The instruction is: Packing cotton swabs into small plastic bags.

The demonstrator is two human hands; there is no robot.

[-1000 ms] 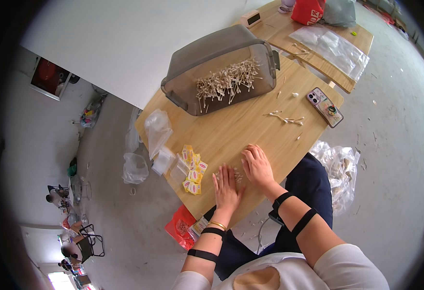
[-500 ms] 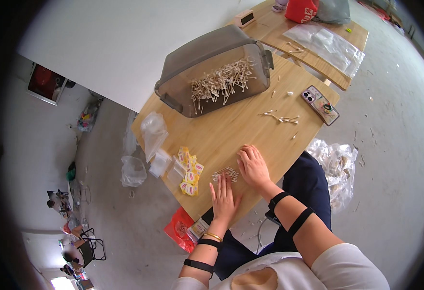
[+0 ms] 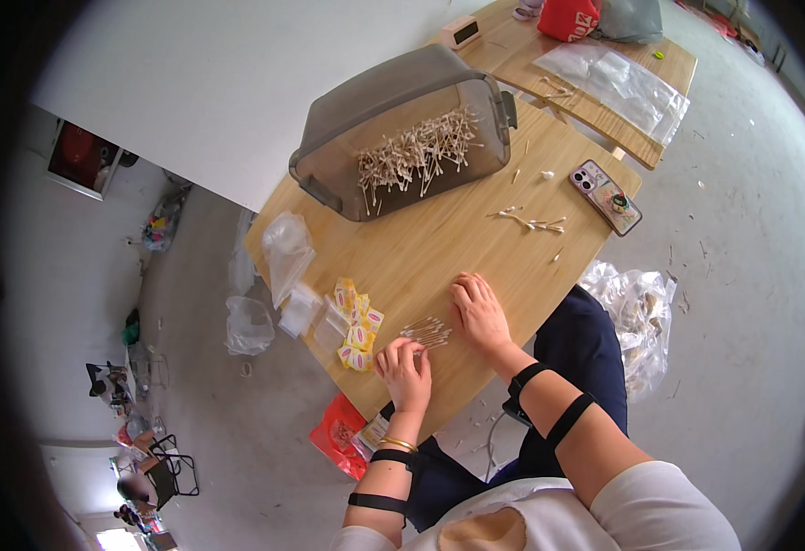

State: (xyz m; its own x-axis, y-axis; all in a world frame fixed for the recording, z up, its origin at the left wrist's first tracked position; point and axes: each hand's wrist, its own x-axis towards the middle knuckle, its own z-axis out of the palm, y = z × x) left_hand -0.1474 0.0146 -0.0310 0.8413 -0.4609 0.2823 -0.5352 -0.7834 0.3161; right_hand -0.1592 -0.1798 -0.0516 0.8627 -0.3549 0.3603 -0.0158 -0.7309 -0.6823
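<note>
A small flat bunch of cotton swabs (image 3: pixel 428 332) lies on the wooden table (image 3: pixel 393 266) in front of me. Beside its near left end is my left hand (image 3: pixel 406 375), fingers curled in and closed; whatever they may hold is hidden. My right hand (image 3: pixel 481 314) rests on the tabletop just right of the bunch, its fingers laid down and slightly bent, with nothing seen in them. Yellow-and-white printed packets (image 3: pixel 358 331) lie in an overlapping strip left of the swabs. Next to them are small clear plastic bags (image 3: pixel 332 328).
A grey translucent bin (image 3: pixel 329 119), tipped on its side, holds many swabs. Loose swabs (image 3: pixel 535 223) and a phone (image 3: pixel 604 197) lie on the right. Clear bags (image 3: pixel 287 253) lie at the left edge. A second table (image 3: pixel 503 55) stands beyond. A stuffed plastic bag (image 3: pixel 646 321) sits on the floor.
My left hand has drawn back left and nearer to me, off the swabs. Its fingers have gone from stretched flat to curled. The right hand stays in place.
</note>
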